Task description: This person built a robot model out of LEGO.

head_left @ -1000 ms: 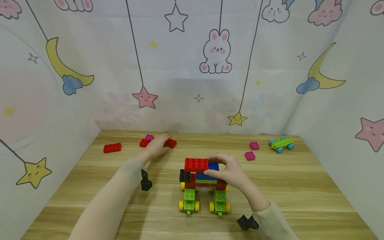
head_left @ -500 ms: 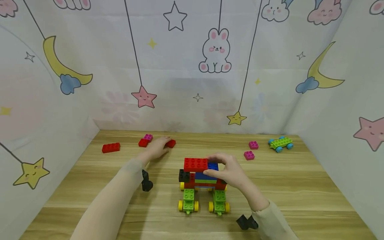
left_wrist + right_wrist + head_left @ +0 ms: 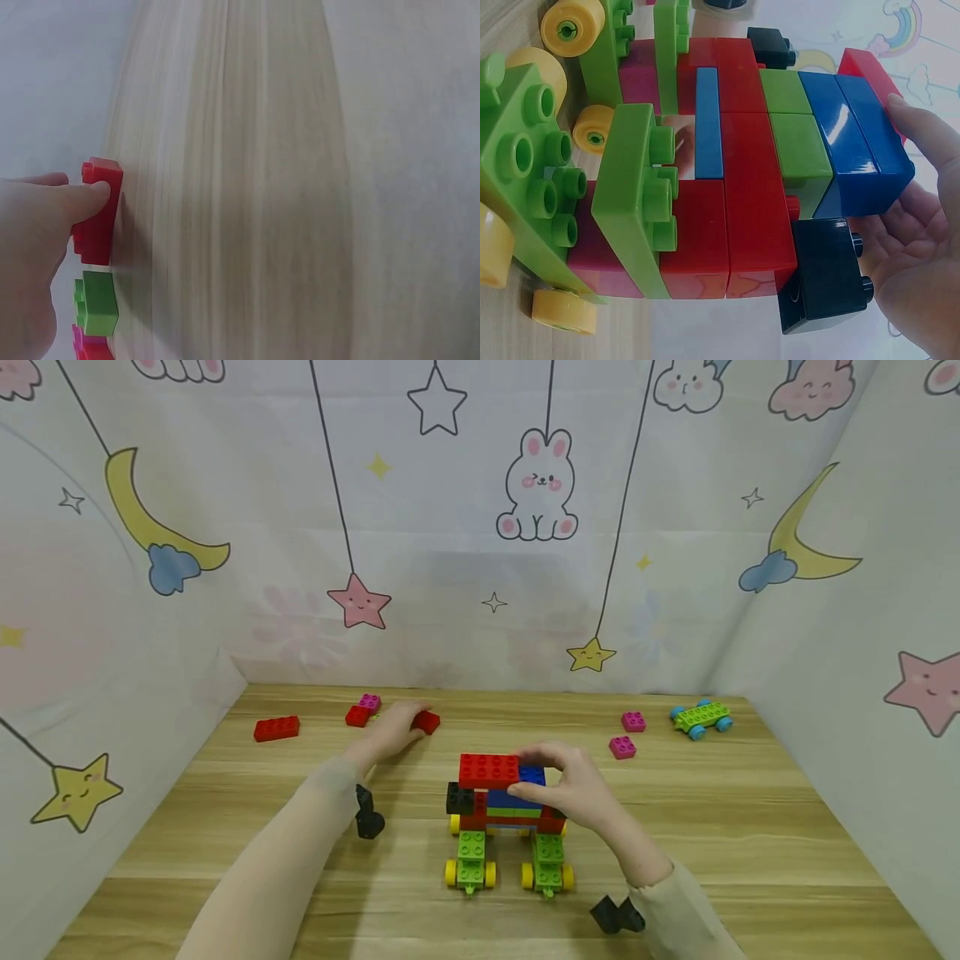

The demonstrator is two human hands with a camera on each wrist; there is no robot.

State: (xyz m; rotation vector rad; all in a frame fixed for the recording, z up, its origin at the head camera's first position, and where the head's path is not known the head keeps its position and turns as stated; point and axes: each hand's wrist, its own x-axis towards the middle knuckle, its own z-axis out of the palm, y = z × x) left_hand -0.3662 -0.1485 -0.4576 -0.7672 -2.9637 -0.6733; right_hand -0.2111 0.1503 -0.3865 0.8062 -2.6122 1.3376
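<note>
At the back of the table, my left hand (image 3: pixel 388 731) pinches a red brick (image 3: pixel 99 225), thumb on its near side; the other fingers are partly hidden behind it. A green brick (image 3: pixel 100 304) sits close by in the left wrist view. My right hand (image 3: pixel 576 783) holds the top of a brick-built vehicle (image 3: pixel 513 814), thumb and fingers around its upper bricks. This model has a long red brick (image 3: pixel 489 770) on top, blue bricks (image 3: pixel 840 142), black bricks (image 3: pixel 826 266) at its sides, and green bases with yellow wheels (image 3: pixel 570 26).
Another red brick (image 3: pixel 277 728) lies at the back left. Near my left hand are a small red brick (image 3: pixel 357 716) and a pink brick (image 3: pixel 370 702). Two pink bricks (image 3: pixel 633 721) and a green wheeled base (image 3: pixel 702 717) stand back right. Black pieces (image 3: pixel 367 812) appear beside both wrists.
The red brick under my left hand has shifted slightly toward me, and the hand with it. My right hand stays in place on the vehicle.
</note>
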